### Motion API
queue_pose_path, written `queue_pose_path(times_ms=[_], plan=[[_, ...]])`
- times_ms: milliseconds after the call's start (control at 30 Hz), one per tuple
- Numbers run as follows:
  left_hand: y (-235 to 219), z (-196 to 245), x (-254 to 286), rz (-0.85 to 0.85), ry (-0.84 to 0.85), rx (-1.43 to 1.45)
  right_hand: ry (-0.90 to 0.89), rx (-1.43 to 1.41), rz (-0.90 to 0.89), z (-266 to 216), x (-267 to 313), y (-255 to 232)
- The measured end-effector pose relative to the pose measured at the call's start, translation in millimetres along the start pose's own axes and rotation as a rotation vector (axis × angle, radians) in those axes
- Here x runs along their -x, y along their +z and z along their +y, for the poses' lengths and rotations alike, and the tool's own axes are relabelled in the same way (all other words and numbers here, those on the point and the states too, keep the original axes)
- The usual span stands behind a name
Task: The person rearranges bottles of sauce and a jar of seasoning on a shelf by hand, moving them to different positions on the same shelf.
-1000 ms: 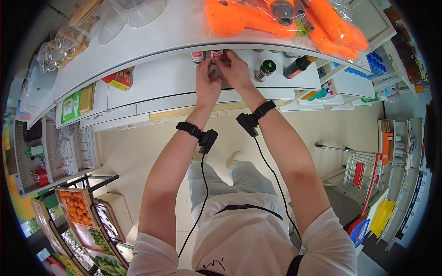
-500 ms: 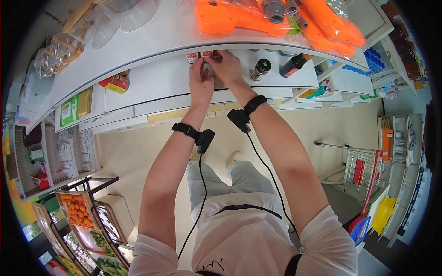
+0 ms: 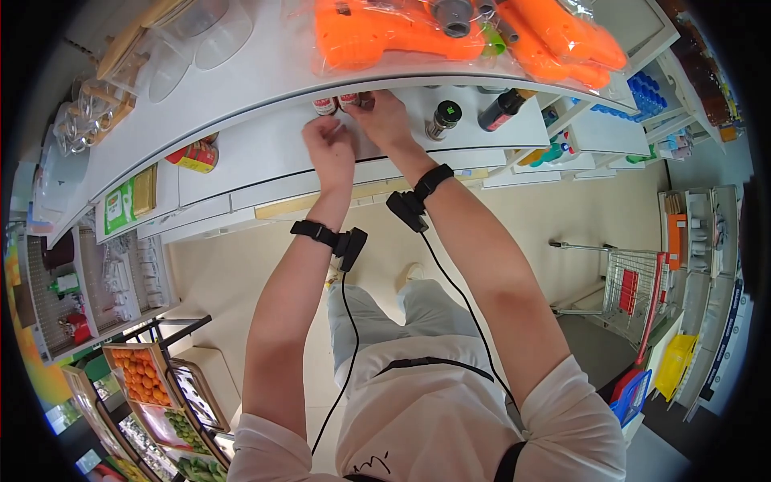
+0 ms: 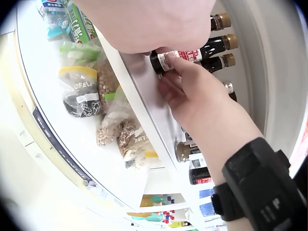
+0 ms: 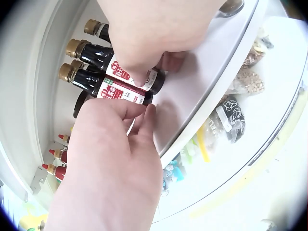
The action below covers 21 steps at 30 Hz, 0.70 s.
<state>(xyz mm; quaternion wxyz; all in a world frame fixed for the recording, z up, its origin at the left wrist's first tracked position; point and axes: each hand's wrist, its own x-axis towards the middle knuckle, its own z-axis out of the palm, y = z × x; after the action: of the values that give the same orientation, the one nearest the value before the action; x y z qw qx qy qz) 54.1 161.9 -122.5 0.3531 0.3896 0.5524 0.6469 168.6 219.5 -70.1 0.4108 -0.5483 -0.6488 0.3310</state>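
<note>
Two soy sauce bottles with red-and-white labels stand side by side on the shelf, one on the left (image 3: 324, 106) and one on the right (image 3: 348, 100). My right hand (image 3: 384, 122) grips the right bottle low on its label, thumb and fingers near its base. My left hand (image 3: 330, 153) is just in front of the left bottle, its fingers loosely bent and holding nothing. In the right wrist view the left hand (image 5: 120, 139) partly overlaps the left bottle (image 5: 113, 90). More dark bottles (image 4: 221, 21) with gold caps stand behind.
Right of the hands are a black-capped jar (image 3: 443, 120) and a dark bottle (image 3: 501, 111). A red-yellow can (image 3: 194, 156) stands to the left. The upper shelf (image 3: 265, 88) overhangs the bottles, with bagged orange tools (image 3: 401, 36) on it. Bagged beans (image 4: 108, 82) lie below.
My left hand has drawn back from the bottles toward me, its fingers loosening. My right hand keeps its grip on the right bottle. The head view has shifted slightly, moving the shelf leftward.
</note>
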Motion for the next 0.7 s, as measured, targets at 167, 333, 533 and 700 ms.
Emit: queue_pose_path(times_ms=[167, 333, 533, 700], plan=[[-6.2, 9.1, -17.3, 0.212, 0.124, -0.263, -0.028, 0.139, 0.081, -5.3, 2.0, 2.6], [-7.9, 13.1, -31.9, 0.132, 0.055, -0.312, -0.059, 0.088, 0.036, 2.7, -5.1, 9.6], [-8.4, 6.4, -38.4, 0.105, 0.030, -0.268, -0.042, 0.040, 0.002, 8.2, -6.9, 11.3], [-8.6, 8.2, -42.7, 0.067, 0.017, -0.262, -0.077, 0.062, 0.090, 9.8, -6.4, 14.8]])
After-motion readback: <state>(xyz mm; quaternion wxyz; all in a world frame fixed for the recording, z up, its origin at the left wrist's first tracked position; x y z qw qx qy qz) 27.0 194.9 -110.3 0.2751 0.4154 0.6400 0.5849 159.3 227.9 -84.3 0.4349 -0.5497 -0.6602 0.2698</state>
